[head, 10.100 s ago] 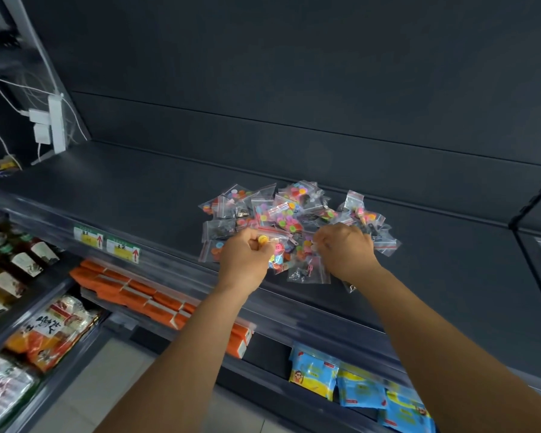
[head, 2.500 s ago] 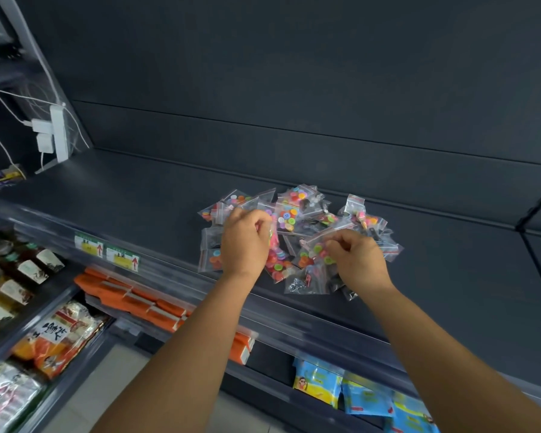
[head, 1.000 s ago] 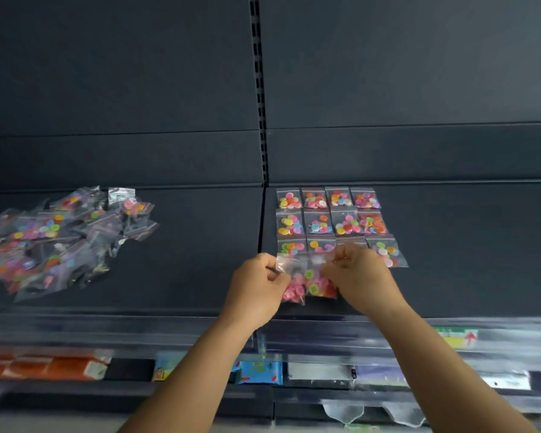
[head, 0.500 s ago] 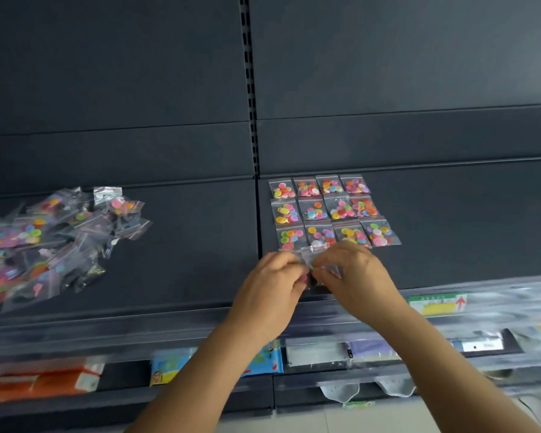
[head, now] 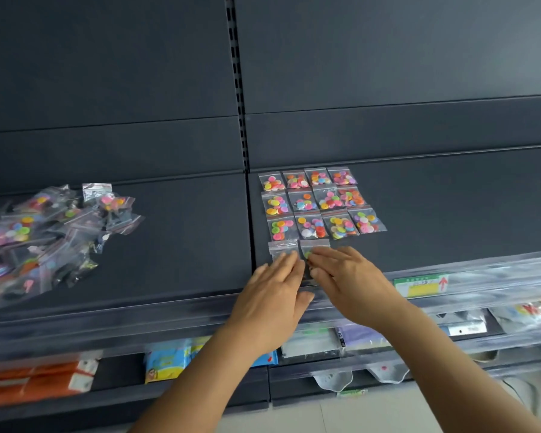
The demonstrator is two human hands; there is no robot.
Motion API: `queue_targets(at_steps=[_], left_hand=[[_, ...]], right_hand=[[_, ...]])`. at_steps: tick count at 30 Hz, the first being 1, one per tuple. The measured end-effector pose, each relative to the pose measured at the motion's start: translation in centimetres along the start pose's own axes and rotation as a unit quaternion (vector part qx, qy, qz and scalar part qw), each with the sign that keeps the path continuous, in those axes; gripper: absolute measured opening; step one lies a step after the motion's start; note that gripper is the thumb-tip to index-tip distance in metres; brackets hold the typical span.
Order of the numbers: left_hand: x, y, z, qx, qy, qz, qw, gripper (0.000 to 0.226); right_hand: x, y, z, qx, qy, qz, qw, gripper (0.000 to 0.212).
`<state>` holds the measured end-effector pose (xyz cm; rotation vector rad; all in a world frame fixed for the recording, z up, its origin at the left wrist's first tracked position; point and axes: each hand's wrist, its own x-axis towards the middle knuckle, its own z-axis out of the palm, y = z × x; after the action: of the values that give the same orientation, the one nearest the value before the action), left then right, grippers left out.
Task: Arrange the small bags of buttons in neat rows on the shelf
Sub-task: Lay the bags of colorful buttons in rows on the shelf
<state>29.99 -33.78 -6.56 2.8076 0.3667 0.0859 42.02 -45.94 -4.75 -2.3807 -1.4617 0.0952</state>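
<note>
Heap (head: 44,235): at the far left of the shelf (head: 185,232) we see a loose pile of small clear bags of coloured buttons, overlapping at all angles and partly blurred.

Post (head: 236,82): a slotted upright splits the dark back wall, and the shelf seam below it runs between the heap and the sorted bags.

Grid (head: 319,203): right of the seam we count three tidy rows of four bags each, lying flat and edge to edge, starting at the back wall.

Fourth row: two more bags lie side by side just in front of the grid, the left bag (head: 282,247) and the right bag (head: 313,246), their near halves covered by the hands.

Left hand (head: 272,298): our fingers lie straight and flat on the left bag, grip wide, pressing it down rather than pinching.

Right hand (head: 350,285): fingers stretched out over the right bag, fingertips on it, grip likewise wide and holding nothing.

Price tag (head: 420,284): a yellow and green label with a red arrow sits in the clear front rail, right of the hands.

Lower shelves: orange packs (head: 35,382) at the left and blue packets (head: 166,360) beside them, all blurred.
</note>
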Motion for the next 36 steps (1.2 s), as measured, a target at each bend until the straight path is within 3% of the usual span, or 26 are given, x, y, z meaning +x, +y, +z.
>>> queue_targets(at_steps=[8,12,18,28,36], left_hand=[[-0.2,0.4,0.0,0.027,-0.052,-0.023,0.998,0.066],[-0.2,0.7,-0.3,-0.007,-0.042,-0.033,0.999,0.066],[-1.2,0.7,-1.1,-0.05,0.041,-0.067,0.996,0.066],[-6.7,-6.2,-5.5,-0.006,0.174,-0.174,0.969,0.061],[-13.3,-16.2,-9.2,0.015,0.214,-0.213,0.953,0.061]], right_hand=[[-0.3,0.3,0.2,-0.043,-0.114,-0.012,0.993,0.057],[0.0,0.0,-0.3,-0.029,-0.099,0.002,0.995,0.054],[0.5,-0.9,-1.0,-0.011,-0.012,-0.032,0.999,0.046],[5.6,-8.7,0.3,-0.001,-0.03,-0.14,0.99,0.061],[10.8,-20.0,4.6,0.022,-0.035,-0.184,0.982,0.056]])
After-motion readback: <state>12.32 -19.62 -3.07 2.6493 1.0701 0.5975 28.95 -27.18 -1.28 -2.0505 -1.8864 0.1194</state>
